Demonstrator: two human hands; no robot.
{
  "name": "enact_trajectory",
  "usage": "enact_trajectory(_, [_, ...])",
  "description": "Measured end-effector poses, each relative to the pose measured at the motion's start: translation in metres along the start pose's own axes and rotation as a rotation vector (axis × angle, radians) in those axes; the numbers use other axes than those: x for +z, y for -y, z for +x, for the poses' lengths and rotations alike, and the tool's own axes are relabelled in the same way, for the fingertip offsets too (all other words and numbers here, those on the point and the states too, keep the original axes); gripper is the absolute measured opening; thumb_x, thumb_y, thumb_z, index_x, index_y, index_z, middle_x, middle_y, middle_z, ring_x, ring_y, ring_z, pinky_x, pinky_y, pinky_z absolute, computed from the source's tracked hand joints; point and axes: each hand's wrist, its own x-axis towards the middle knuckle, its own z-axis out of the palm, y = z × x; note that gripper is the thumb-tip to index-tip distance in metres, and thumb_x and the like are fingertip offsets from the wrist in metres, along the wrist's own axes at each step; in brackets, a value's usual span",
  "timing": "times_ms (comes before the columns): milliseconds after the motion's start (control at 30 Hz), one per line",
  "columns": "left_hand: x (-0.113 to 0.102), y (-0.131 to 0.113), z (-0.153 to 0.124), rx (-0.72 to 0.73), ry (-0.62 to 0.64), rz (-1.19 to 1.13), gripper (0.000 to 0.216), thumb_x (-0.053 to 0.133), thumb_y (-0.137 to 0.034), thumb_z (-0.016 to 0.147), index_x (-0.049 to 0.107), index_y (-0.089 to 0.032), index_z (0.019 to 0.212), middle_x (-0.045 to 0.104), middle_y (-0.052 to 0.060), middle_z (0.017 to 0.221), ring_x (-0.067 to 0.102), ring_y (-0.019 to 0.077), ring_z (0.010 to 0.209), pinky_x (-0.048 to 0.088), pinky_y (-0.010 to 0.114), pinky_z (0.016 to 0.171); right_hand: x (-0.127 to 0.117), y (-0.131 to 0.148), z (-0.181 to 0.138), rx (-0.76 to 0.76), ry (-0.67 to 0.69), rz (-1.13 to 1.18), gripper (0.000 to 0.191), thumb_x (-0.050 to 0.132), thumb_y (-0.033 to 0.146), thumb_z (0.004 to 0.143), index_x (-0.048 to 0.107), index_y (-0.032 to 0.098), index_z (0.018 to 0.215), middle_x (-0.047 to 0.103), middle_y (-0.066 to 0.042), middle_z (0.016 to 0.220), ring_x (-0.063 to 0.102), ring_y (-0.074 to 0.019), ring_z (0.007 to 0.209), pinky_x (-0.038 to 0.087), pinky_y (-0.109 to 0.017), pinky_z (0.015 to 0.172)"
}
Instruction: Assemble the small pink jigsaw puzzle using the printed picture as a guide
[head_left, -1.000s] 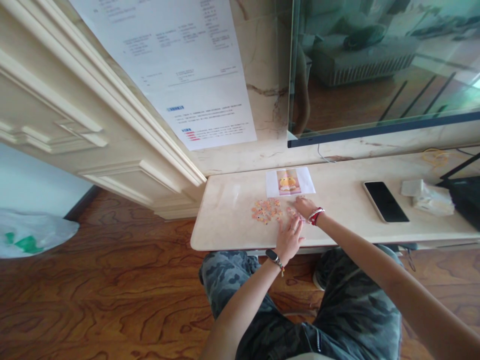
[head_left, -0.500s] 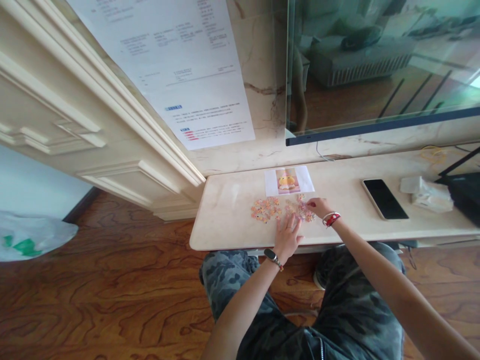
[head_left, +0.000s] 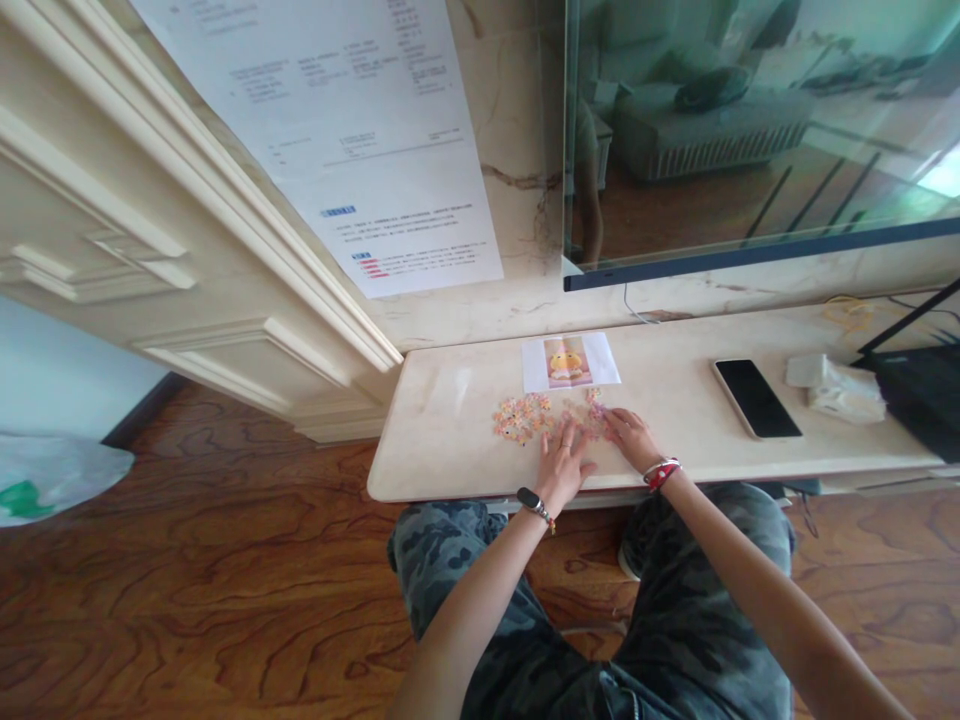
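Note:
Small pink and orange pieces, which look like jigsaw pieces, lie on the cream cabinet top. A loose pile of pieces is on the left, and a second cluster of pieces lies in front of both hands. My left hand rests at the near side of the pieces with its fingers spread. My right hand reaches in from the right, fingers stretched over the cluster's right edge and hiding part of it. Behind the pieces lies a white sheet with a printed picture of yellow figures on pink.
A phone lies to the right, beside a white crumpled packet and a black device. A large screen stands above the cabinet's back. A printed sheet hangs on the wall at left.
My right hand has gone from a pinch above the cluster to stretched fingers lower down over its right edge. My left hand stays beside the pieces. The view has shifted slightly.

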Motion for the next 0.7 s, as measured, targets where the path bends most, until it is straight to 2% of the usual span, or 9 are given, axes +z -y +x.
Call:
enact_trajectory(133, [-0.001,0.004,-0.002,-0.021,-0.008,0.021,0.061,0.039,-0.047,0.079,0.017,-0.025,0.132,0.014,0.007,0.141,0.015,0.0274,0.128,0.024,0.051,0.098,0.002,0.0,-0.001,-0.068,-0.025,-0.025,0.042,0.033,0.027,0.083,0.042,0.02,0.123,0.041,-0.011,0.127,0.038,-0.0227,0.115,0.038,-0.039,0.089])
enact_trajectory(300, [0.0,0.013,0.001,0.024,0.006,-0.001,0.058,0.034,-0.052,0.079,0.023,-0.027,0.131,0.017,0.006,0.141,0.015,0.0265,0.128,0.02,0.053,0.099,0.002,0.006,-0.004,-0.171,0.117,-0.154,0.045,0.031,0.03,0.085,0.033,0.022,0.129,0.03,-0.008,0.136,0.028,-0.0251,0.123,0.033,-0.044,0.093])
enact_trajectory(533, [-0.003,0.02,0.01,0.032,-0.003,0.016,0.057,0.033,-0.052,0.08,0.025,-0.027,0.13,0.02,0.005,0.14,0.015,0.0251,0.128,0.019,0.054,0.1,0.002,0.001,0.01,-0.178,0.09,-0.151,0.045,0.033,0.029,0.084,0.033,0.02,0.129,0.03,-0.011,0.135,0.025,-0.024,0.124,0.034,-0.043,0.093])
enact_trajectory(700, [-0.006,0.017,0.003,0.038,-0.041,0.028,0.057,0.035,-0.05,0.08,0.022,-0.029,0.131,0.016,0.005,0.141,0.013,0.0266,0.128,0.018,0.054,0.1,0.001,0.006,-0.002,-0.23,0.032,-0.096,0.042,0.032,0.028,0.085,0.038,0.02,0.126,0.034,-0.009,0.133,0.025,-0.0218,0.124,0.032,-0.042,0.096])
